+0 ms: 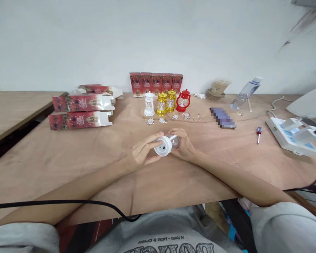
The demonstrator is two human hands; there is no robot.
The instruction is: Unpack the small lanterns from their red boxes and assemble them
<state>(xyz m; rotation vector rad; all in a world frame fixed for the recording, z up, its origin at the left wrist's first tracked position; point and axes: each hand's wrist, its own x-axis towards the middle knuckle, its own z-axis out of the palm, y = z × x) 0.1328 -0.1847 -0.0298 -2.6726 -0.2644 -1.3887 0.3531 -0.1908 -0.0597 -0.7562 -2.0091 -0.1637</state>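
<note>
Small white plastic lantern held on side above centre of wooden worktop. Left hand fingers clamped on base, right hand fingers on clear globe end. Likely mid-assembly; next needs steady twist or press.

Five lanterns show in all: one white lantern on its side between the hands, and four standing in a row, namely one white, two gold and one red. Five red boxes stand upright by the wall; three, perhaps four, opened boxes lie flat at left; one screwdriver; one bottle
</note>
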